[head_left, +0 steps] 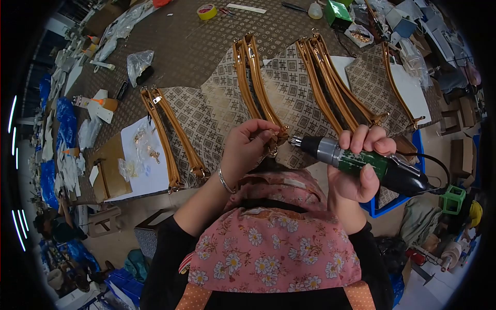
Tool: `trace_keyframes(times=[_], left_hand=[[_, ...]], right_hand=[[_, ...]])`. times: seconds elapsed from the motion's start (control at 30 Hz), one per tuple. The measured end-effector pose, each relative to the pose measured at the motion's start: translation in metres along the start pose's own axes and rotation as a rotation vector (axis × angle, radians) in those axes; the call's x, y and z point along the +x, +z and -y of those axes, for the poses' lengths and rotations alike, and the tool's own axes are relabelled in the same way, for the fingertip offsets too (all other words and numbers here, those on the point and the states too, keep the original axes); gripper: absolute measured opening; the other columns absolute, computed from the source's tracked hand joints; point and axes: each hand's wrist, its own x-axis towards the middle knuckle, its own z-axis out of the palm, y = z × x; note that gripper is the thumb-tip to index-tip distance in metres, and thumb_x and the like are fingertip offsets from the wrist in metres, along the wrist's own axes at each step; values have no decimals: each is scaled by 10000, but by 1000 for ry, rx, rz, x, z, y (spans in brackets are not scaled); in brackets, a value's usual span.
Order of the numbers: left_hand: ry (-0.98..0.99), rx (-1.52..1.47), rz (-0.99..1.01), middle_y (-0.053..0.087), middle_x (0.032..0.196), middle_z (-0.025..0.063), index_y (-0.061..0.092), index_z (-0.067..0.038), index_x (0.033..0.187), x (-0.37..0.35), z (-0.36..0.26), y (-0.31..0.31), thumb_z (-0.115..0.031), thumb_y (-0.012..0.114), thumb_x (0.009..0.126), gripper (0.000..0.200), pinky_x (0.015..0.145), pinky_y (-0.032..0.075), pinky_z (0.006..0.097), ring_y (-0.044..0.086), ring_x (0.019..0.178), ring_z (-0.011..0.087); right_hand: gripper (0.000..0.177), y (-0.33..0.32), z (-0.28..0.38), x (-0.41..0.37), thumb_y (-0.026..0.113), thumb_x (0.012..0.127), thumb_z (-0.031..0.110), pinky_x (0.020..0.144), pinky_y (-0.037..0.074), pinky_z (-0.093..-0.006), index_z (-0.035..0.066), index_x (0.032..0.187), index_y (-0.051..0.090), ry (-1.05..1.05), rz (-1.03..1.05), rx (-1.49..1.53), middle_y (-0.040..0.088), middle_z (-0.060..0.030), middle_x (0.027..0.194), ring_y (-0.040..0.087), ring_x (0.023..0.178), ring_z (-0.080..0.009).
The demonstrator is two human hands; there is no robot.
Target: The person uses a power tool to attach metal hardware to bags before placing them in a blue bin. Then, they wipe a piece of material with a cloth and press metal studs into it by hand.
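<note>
My right hand [360, 163] is wrapped round a green and black corded power drill [364, 163], its metal chuck pointing left. Just left of the chuck, my left hand [249, 142] pinches the near end of a tan leather strap [266, 106] at its metal ring hardware. The drill tip comes close to that end of the strap. More tan straps with metal fittings lie beside it: a pair [173, 137] to the left, several [330, 85] to the right, and a single one [400, 88] farther right. Patterned brown fabric [217, 101] lies beneath them.
Yellow tape [206, 12], a green box [338, 14] and a tray of small metal parts [359, 35] stand at the back. A hammer [102, 178] and a bag of metal fittings [144, 147] lie left. A blue crate [419, 150] and the drill's cord [439, 163] are at right.
</note>
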Motion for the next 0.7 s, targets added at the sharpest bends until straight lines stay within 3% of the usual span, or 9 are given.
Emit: trace_keyframes(times=[0.17, 0.7], left_hand=[[-7, 11, -11, 626, 796, 17, 607, -9, 904, 1, 1, 1, 6, 508, 843, 117, 619, 453, 182, 556, 697, 46], [24, -8, -16, 622, 806, 24, 609, -3, 896, 1, 7, 3, 12, 509, 838, 118, 647, 455, 182, 555, 710, 53]], right_hand=[[330, -1, 2, -1, 623, 672, 133, 658, 405, -333, 88, 897, 386, 5, 29, -33, 361, -48, 869, 430, 758, -164], [336, 0, 1, -5, 621, 663, 139, 642, 411, -334, 83, 906, 396, -26, 8, -62, 362, -51, 866, 434, 752, -167]])
